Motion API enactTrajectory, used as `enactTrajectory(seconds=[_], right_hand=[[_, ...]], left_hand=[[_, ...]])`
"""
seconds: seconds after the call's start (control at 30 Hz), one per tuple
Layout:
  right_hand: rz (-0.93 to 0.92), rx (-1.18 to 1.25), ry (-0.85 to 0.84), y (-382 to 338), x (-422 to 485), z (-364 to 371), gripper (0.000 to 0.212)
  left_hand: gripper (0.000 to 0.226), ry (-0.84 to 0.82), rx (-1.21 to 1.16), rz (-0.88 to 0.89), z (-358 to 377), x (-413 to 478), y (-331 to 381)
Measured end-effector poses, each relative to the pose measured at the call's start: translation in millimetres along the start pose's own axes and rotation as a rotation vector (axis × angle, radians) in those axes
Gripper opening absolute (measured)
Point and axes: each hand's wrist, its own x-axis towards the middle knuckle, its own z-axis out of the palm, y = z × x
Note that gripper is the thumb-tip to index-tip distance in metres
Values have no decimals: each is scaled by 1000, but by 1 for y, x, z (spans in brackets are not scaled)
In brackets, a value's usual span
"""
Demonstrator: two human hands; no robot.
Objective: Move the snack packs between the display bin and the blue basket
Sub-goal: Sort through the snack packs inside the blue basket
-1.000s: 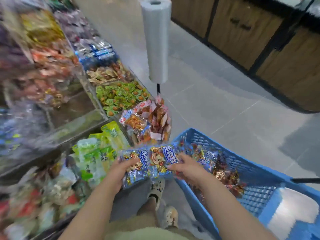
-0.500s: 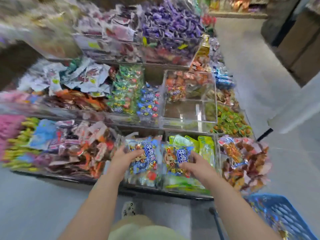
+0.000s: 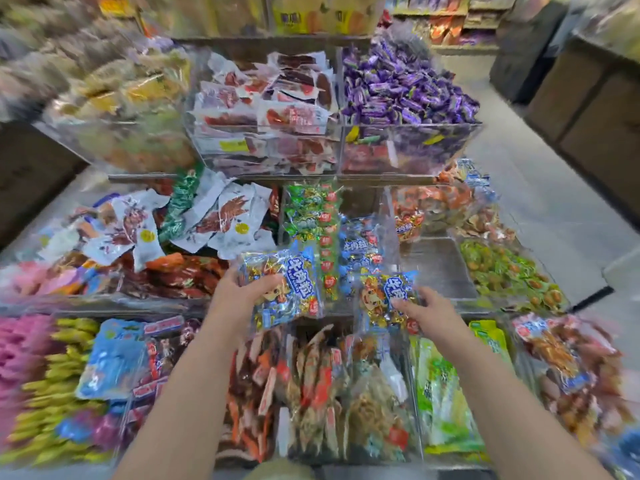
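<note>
Holding one blue snack pack each, the left hand (image 3: 242, 289) grips the left pack (image 3: 284, 285) and the right hand (image 3: 427, 311) pinches the right pack (image 3: 388, 299). Both hover just before the clear display bin (image 3: 360, 251) of matching blue packs, directly ahead; the right pack lies nearer. White-on-blue Chinese lettering reads "牛肉粒". The blue basket is out of view.

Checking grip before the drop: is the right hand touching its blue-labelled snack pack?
Touching. Head view shows right hand fingers overlapping the blue-labelled snack pack, holding it aloft.
</note>
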Motion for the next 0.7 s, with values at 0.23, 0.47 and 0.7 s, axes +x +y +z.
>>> enactTrajectory(seconds=[0.23, 0.47, 0.7], right_hand=[[-248, -368, 168, -90, 62, -13, 46], [-425, -1016, 51, -163, 151, 17, 51], [-342, -1416, -191, -159, 222, 54, 41]], left_hand=[[123, -19, -76, 65, 26, 38, 31], [80, 40, -179, 61, 49, 70, 41], [38, 70, -170, 65, 60, 98, 46]])
